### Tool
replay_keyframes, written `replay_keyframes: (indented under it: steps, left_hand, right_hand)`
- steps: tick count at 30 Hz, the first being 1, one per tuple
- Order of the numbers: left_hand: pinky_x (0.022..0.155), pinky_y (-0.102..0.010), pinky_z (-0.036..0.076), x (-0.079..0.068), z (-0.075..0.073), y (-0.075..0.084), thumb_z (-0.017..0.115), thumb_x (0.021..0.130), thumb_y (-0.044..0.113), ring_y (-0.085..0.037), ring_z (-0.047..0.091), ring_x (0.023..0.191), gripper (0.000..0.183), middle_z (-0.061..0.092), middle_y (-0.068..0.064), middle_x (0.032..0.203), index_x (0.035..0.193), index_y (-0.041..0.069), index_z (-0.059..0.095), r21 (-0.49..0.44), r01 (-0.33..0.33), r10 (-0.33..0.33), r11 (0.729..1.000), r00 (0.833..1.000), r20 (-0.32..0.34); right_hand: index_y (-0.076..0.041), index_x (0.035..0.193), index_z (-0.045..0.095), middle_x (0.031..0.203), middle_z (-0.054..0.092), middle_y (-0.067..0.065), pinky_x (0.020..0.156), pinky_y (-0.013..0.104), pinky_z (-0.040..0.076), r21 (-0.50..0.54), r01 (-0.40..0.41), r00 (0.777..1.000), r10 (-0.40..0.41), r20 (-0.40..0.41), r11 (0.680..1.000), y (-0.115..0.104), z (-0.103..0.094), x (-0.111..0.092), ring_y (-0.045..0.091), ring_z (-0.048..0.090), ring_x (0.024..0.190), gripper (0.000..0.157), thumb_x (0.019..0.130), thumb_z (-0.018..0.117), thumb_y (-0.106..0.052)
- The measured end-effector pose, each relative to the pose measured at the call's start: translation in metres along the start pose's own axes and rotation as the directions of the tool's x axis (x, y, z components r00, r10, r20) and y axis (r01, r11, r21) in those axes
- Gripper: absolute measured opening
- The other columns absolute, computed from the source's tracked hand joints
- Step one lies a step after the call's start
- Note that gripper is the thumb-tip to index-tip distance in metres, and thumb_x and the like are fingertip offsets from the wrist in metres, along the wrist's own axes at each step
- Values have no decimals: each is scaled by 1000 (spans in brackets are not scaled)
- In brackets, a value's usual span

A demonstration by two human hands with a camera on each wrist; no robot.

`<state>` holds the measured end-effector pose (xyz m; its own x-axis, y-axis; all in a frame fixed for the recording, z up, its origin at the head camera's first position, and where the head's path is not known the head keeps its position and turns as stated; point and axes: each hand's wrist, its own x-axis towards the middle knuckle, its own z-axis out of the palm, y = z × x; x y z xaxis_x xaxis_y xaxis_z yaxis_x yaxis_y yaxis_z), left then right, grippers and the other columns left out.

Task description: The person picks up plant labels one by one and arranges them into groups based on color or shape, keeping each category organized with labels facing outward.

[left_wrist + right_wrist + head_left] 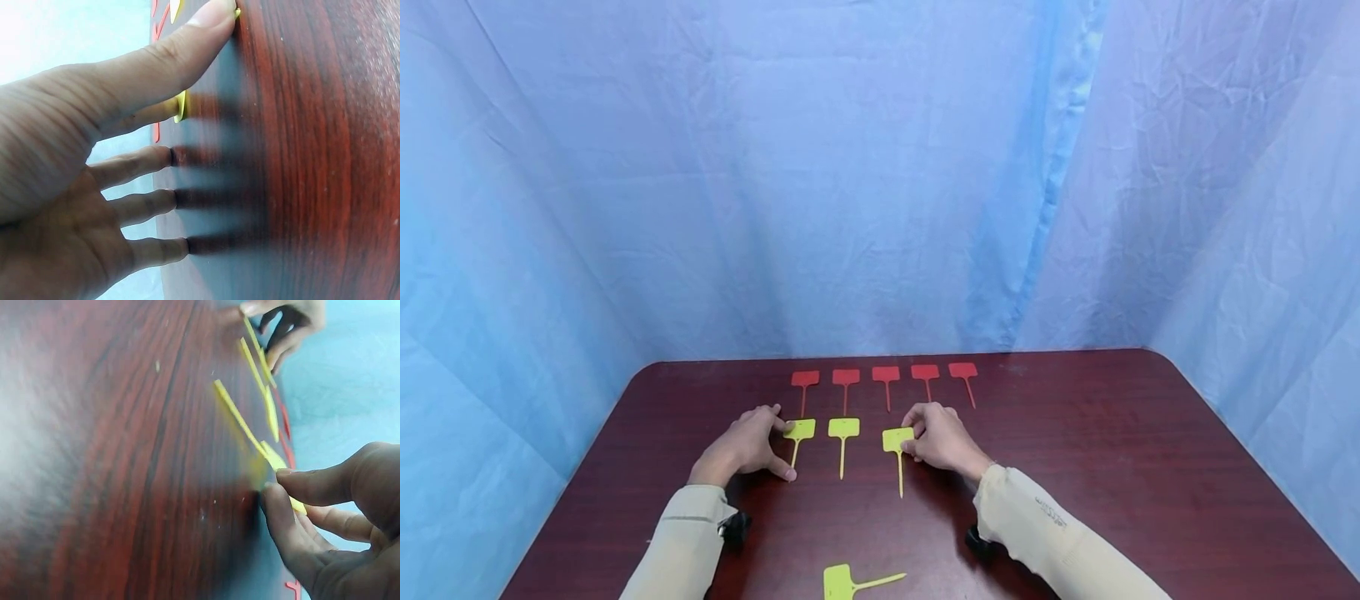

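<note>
My right hand (942,437) pinches the head of a yellow T-shaped plant label (895,438) between thumb and fingers; in the right wrist view this label's (234,412) stem slants a little above the table. On the left, my left hand (745,446) has its fingers spread at another yellow plant label (802,430). Its index fingertip touches that label's head (181,107), and its thumb rests by the stem's tip. Between the hands lies a third yellow plant label (844,428), stem towards me, which neither hand touches.
Behind the yellow ones, several red plant labels (886,374) lie in a row along the far side of the dark wood table (1075,433). One more yellow plant label (837,581) lies sideways near the front, its stem pointing right. Blue curtains (880,183) hang around the table.
</note>
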<state>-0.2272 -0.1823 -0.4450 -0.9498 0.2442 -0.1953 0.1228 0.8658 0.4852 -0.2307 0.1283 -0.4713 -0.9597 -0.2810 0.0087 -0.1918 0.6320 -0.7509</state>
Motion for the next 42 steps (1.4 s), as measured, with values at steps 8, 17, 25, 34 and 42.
replay_keyframes:
  steps: [8, 17, 25, 34, 42]
  left_hand:
    - [107, -65, 37, 0, 0, 0, 97, 66, 22, -53, 36, 138, 76, 38, -29, 155, 132, -1, 67, -6, -2, 2, 1000, 1000, 6]
    - [107, -63, 39, 0, 0, -1, 98, 65, 21, -53, 37, 137, 77, 39, -30, 154, 132, -2, 67, -4, -14, 14, 1000, 1000, 0]
    - [106, -63, 40, 0, 0, -1, 97, 66, 22, -53, 37, 137, 77, 39, -30, 154, 132, -1, 66, -2, -3, 3, 1000, 1000, 4]
    - [106, -62, 40, 0, 0, 0, 97, 66, 21, -53, 37, 138, 77, 39, -30, 154, 132, -2, 66, -5, -7, 7, 1000, 1000, 2]
    - [106, -63, 40, 0, -1, 0, 97, 66, 22, -53, 37, 138, 77, 38, -30, 154, 133, -1, 66, 5, -7, 7, 1000, 1000, 5]
  right_hand:
    - [-7, 96, 68, 82, 63, 2, 71, 37, 53, -145, -21, 999, 15, -38, 989, -1, 4, 15, 16, 58, 74, 20, 83, 84, -9]
    - [-7, 92, 66, 83, 63, 3, 73, 38, 54, -196, -35, 999, 28, -37, 980, -2, 9, 26, 16, 60, 76, 20, 83, 85, -11]
    - [-6, 91, 67, 84, 62, 5, 77, 41, 52, -220, -35, 999, 34, -10, 975, -6, 7, 29, 18, 58, 77, 19, 84, 84, -11]
    - [-5, 95, 68, 88, 62, 7, 81, 44, 52, -229, -43, 999, 42, -11, 972, -6, 7, 30, 20, 58, 81, 18, 86, 82, -11]
    - [-5, 96, 68, 89, 63, 6, 85, 46, 51, -224, -31, 999, 27, -25, 974, -3, 8, 32, 22, 60, 84, 18, 86, 82, -12]
